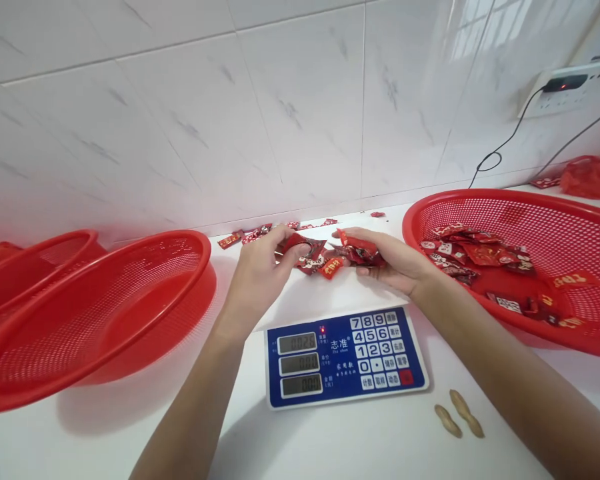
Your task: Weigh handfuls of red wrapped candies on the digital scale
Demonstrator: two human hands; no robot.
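My left hand (270,263) is closed on a dark red wrapped packet (305,248) over the white pan of a weighing scale (345,360). To its right, my right hand (390,260) has its fingers wrapped round several red packets (357,252). Between the two hands, a bright red packet with yellow lettering (331,267) and other red packets lie over the pan. The scale's blue front panel, with number keys and three small displays, faces me below the hands.
A red basket (480,193) on the right holds many red packets. Another red basket (200,247) stands left, with more red baskets beyond. Loose packets (230,240) lie along the tiled wall. Two peanuts (465,413) lie right of the scale. A cable (510,137) hangs from the wall socket.
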